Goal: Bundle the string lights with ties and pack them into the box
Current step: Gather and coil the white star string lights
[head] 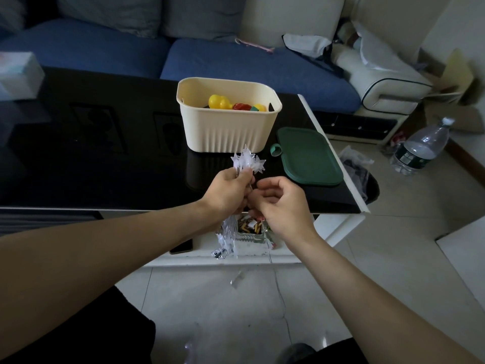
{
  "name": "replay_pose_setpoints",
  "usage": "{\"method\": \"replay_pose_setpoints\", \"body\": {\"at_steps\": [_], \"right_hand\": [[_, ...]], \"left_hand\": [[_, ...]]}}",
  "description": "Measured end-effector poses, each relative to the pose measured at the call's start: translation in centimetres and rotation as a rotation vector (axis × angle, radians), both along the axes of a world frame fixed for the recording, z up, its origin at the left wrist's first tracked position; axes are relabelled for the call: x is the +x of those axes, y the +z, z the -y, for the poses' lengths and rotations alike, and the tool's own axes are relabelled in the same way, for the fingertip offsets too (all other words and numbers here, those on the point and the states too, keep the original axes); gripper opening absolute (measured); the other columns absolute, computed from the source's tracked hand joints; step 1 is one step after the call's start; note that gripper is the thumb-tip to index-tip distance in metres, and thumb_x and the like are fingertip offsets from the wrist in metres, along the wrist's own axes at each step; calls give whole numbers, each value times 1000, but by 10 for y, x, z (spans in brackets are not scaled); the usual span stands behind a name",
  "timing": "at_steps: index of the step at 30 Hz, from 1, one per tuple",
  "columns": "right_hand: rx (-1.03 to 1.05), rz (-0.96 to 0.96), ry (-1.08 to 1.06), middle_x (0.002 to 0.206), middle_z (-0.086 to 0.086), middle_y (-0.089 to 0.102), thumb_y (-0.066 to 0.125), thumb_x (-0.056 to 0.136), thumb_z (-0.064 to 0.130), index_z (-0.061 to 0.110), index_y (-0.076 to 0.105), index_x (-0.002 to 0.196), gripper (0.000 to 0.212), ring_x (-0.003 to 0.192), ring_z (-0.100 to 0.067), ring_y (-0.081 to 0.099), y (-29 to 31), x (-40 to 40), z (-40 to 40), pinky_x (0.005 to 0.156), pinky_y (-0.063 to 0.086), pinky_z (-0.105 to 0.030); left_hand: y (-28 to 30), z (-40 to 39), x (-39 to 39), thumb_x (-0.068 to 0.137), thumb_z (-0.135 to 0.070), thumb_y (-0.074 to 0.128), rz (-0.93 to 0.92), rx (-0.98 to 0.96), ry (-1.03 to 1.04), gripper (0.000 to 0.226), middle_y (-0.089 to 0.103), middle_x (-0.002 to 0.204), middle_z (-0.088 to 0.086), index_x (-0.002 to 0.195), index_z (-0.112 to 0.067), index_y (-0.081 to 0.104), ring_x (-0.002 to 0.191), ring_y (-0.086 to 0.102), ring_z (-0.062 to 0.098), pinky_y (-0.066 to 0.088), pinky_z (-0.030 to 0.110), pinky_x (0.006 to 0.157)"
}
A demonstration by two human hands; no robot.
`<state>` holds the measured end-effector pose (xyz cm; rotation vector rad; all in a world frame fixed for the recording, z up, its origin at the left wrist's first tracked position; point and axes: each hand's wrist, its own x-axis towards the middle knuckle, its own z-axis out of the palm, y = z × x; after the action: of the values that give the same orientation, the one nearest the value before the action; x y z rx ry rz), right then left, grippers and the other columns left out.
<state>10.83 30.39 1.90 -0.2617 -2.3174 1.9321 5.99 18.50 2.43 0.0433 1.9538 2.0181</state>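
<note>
Where left hand (pixel 227 191) grips: spiky clear-plastic string lights (pixel 246 161)

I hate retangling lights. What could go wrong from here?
The left hand grips only part of the lights; the rest hangs loose toward the floor, so it may snag or tangle. The right hand works at a thin wire, which could slip. Toys already in the box may crowd the bundle.

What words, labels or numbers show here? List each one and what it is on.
No text here can be read.
Water bottle: dark label, print too small to read.
Tissue box: blurred, only colour patches.
Cream box and green lid: no print visible.
</note>
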Motion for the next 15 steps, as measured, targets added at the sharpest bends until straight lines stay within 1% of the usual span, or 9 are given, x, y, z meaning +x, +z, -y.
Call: {"method": "replay_pose_setpoints", "body": {"at_steps": [2, 4, 6, 8, 9, 10, 11, 13, 15], "right_hand": [[-17, 32, 47, 79, -12, 72, 72, 90, 6, 12, 65, 95, 10, 67, -25, 73, 2, 0, -2, 67, 62, -36], [57, 54, 114, 74, -7, 74, 70, 93, 13, 12, 67, 94, 3, 69, -23, 74, 3, 1, -4, 71, 61, -35], [222, 91, 221, 74, -3, 75, 67, 96, 24, 16, 69, 90, 10, 67, -13, 72, 2, 1, -8, 69, 58, -30], [445, 153, 348, 71, 5, 70, 65, 96, 32, 24, 68, 83, 16, 56, 0, 62, 1, 1, -13, 58, 48, -23], [553, 198, 410, 69, 7, 66, 64, 96, 35, 27, 65, 78, 20, 54, 0, 57, -1, 2, -17, 57, 43, -22], [641, 252, 471, 70, 6, 64, 62, 97, 37, 27, 62, 75, 24, 57, -3, 55, -2, 3, -20, 58, 42, -24], [704, 311, 530, 74, 1, 65, 60, 98, 37, 24, 61, 75, 27, 63, -8, 56, -3, 3, -23, 61, 43, -26], [744, 388, 602, 84, -4, 68, 57, 101, 36, 22, 62, 80, 26, 72, -12, 58, -1, 6, -30, 68, 45, -31], [689, 409, 594, 86, 0, 67, 54, 102, 34, 21, 63, 84, 24, 77, -12, 61, 0, 7, -37, 74, 50, -35]], "left_hand": [[0, 0, -1, 105, -26, 43, -47, -4, 26, 32, 37, 40, -10, 77, -11, 49, 31, 32, 6, 27, 17, 36], [-1, 1, -1, 104, -29, 46, -100, -20, 50, 33, 40, 41, -10, 78, -10, 51, 32, 33, 6, 29, 18, 37], [-1, 2, -2, 104, -31, 46, -149, -29, 72, 34, 40, 42, -10, 77, -11, 50, 35, 33, 7, 28, 21, 39], [1, 3, -3, 105, -31, 42, -165, -18, 101, 35, 37, 42, -10, 75, -13, 46, 38, 30, 8, 25, 22, 39], [1, 3, -4, 106, -31, 40, -162, -9, 112, 36, 34, 43, -11, 75, -14, 44, 39, 28, 8, 24, 22, 39], [1, 3, -4, 106, -31, 38, -157, 2, 117, 35, 32, 44, -11, 75, -15, 41, 41, 26, 8, 23, 21, 38], [1, 3, -4, 107, -30, 35, -154, 12, 117, 34, 30, 47, -11, 76, -15, 39, 44, 24, 9, 23, 21, 39], [-1, 3, -2, 107, -29, 30, -155, 19, 110, 33, 28, 54, -6, 78, -16, 35, 47, 22, 10, 22, 21, 40], [-2, 3, -2, 108, -29, 27, -163, 19, 108, 32, 28, 60, 0, 80, -16, 34, 49, 23, 11, 23, 24, 43]]}}
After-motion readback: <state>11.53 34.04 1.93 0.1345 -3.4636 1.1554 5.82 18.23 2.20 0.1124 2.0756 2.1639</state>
